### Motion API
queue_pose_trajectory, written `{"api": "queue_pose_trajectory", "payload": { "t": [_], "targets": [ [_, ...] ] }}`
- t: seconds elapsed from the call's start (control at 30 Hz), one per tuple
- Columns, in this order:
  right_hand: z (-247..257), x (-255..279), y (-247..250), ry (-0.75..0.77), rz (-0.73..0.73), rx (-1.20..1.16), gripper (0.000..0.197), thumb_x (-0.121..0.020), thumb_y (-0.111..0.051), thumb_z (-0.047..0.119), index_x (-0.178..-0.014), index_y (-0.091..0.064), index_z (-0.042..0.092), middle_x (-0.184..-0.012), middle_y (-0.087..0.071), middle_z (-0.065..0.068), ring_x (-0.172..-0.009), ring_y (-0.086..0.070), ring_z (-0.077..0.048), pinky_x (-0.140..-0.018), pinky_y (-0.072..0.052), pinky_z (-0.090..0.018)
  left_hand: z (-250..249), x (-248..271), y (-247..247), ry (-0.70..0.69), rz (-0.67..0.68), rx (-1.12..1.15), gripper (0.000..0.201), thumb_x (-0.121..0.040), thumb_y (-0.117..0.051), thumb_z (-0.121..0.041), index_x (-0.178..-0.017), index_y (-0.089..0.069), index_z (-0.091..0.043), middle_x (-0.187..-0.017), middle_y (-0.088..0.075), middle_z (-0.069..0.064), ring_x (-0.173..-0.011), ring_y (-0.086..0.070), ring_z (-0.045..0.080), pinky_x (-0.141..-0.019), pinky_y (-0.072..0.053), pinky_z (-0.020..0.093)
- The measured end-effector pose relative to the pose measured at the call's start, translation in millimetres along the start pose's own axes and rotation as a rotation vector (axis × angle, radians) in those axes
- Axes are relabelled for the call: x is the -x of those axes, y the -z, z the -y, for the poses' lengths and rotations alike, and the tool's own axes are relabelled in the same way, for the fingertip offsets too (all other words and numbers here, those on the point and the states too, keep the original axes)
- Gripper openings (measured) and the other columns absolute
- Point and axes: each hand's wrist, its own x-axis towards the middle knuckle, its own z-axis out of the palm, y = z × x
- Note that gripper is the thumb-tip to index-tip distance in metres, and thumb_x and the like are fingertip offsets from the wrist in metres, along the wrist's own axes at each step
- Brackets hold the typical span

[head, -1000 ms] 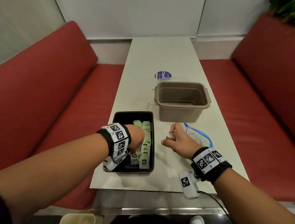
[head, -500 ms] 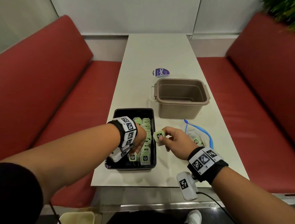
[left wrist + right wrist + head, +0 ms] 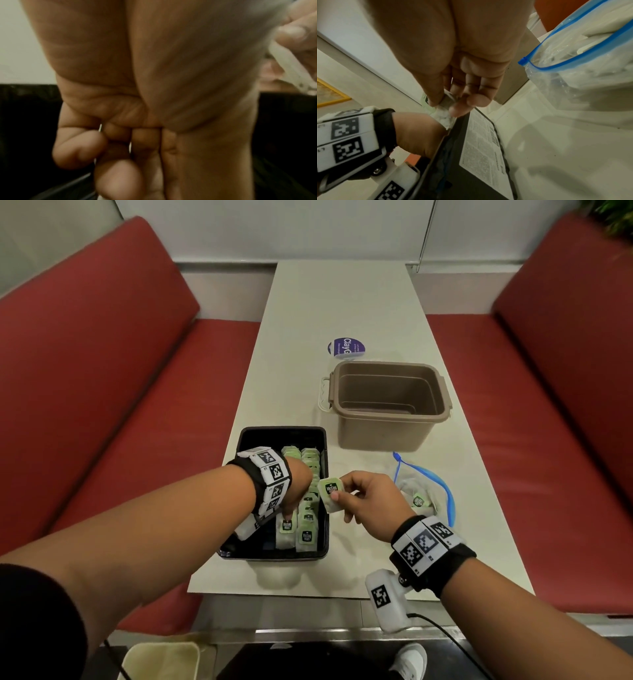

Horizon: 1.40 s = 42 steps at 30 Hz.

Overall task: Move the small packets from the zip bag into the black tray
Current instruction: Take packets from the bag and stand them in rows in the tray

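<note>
Black wristbands (image 3: 432, 556) with white tags

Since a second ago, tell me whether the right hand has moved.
Yes. The right hand, pinching a packet, has shifted left from beside the zip bag to the black tray edge.

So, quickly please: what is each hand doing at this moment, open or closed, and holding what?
Left hand: in the black tray, fingers curled; a hold cannot be told.
Right hand: pinches one small packet.

Left hand (image 3: 298, 487) over tray (image 3: 246, 440)
</note>
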Motion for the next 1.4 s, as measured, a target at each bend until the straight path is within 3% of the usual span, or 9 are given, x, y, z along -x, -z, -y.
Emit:
{"api": "queue_pose_trajectory", "payload": {
  "t": [0.23,0.4,0.53,0.67,0.83,0.97,1.13,1.27,1.4],
  "targets": [
    [11,-10,-4,0.007,-0.018,0.057,0.013,-0.085,-0.075,0.026,-0.081,-0.07,0.015,-0.056,-0.055,0.009,-0.043,-0.04,-0.003,-0.046,-0.032,-0.011,35,68,14,-0.168,-0.383,0.563,0.033,-0.071,-0.082,-0.049,-0.096,-0.07,-0.03,-0.084,-0.072,-0.014,-0.078,-0.064,-0.001,-0.074,-0.05,0.02],
    [19,-16,-10,0.087,0.014,-0.002,0.014,-0.081,-0.08,0.022,-0.092,-0.073,0.016,-0.064,-0.059,0.013,-0.051,-0.042,-0.005,-0.053,-0.038,-0.015,30,93,5,-0.14,-0.672,0.535,0.011,-0.085,-0.071,-0.041,-0.089,-0.073,-0.031,-0.069,-0.06,-0.018,-0.065,-0.053,-0.007,-0.061,-0.036,0.014],
    [22,-19,-13,0.162,-0.042,-0.023,0.022,-0.079,-0.08,0.018,-0.096,-0.067,0.022,-0.09,-0.067,0.005,-0.057,-0.048,-0.01,-0.06,-0.048,-0.024,35,95,-10,-0.032,-0.777,0.596,0.012,-0.086,-0.071,-0.04,-0.089,-0.073,-0.029,-0.071,-0.064,-0.014,-0.065,-0.055,-0.002,-0.064,-0.045,0.025],
    [23,-20,-17,0.214,-0.097,0.082,0.008,-0.084,-0.074,0.02,-0.081,-0.068,0.023,-0.081,-0.068,0.003,-0.065,-0.057,-0.018,-0.066,-0.052,-0.032,35,94,-25,-0.04,-0.773,0.635,0.013,-0.086,-0.07,-0.042,-0.091,-0.073,-0.03,-0.074,-0.066,-0.015,-0.069,-0.059,-0.002,-0.064,-0.044,0.02],
    [25,-20,-24,0.229,-0.046,0.163,0.011,-0.089,-0.069,0.017,-0.08,-0.065,0.023,-0.077,-0.065,0.007,-0.064,-0.054,-0.004,-0.062,-0.044,-0.014,30,92,-33,-0.038,-0.817,0.676,0.009,-0.087,-0.069,-0.038,-0.095,-0.071,-0.034,-0.076,-0.057,-0.023,-0.074,-0.054,-0.002,-0.067,-0.04,0.02],
    [17,-23,-31,0.218,-0.047,0.181,0.013,-0.088,-0.069,0.019,-0.083,-0.061,0.028,-0.075,-0.064,0.007,-0.058,-0.051,-0.004,-0.06,-0.043,-0.019,30,90,-34,-0.002,-0.754,0.615,0.01,-0.088,-0.066,-0.035,-0.096,-0.072,-0.032,-0.078,-0.063,-0.015,-0.08,-0.06,0.005,-0.072,-0.049,0.028],
    [2,-25,-32,0.163,-0.147,0.317,0.024,-0.084,-0.072,0.025,-0.107,-0.065,0.028,-0.105,-0.052,0.007,-0.06,-0.042,0.004,-0.074,-0.042,-0.023,27,81,-35,0.021,-0.575,0.549,0.01,-0.086,-0.07,-0.026,-0.095,-0.074,-0.028,-0.076,-0.062,-0.015,-0.078,-0.061,0.007,-0.07,-0.046,0.023],
    [-2,-23,-33,0.022,-0.024,0.37,0.031,-0.087,-0.067,0.023,-0.118,-0.061,0.025,-0.116,-0.051,0.002,-0.074,-0.053,-0.014,-0.087,-0.047,-0.027,17,60,-38,-0.03,-0.332,0.456,0.013,-0.081,-0.076,-0.022,-0.093,-0.076,-0.022,-0.081,-0.068,-0.012,-0.076,-0.059,0.007,-0.069,-0.045,0.022],
    [-5,-22,-34,-0.012,-0.004,0.236,0.029,-0.087,-0.067,0.017,-0.113,-0.059,0.026,-0.115,-0.057,0.001,-0.079,-0.059,-0.02,-0.084,-0.056,-0.04,14,43,-37,-0.103,-0.137,0.423,0.017,-0.078,-0.079,-0.018,-0.095,-0.077,-0.017,-0.089,-0.073,-0.009,-0.076,-0.061,0.006,-0.056,-0.041,0.014]
  ]
}}
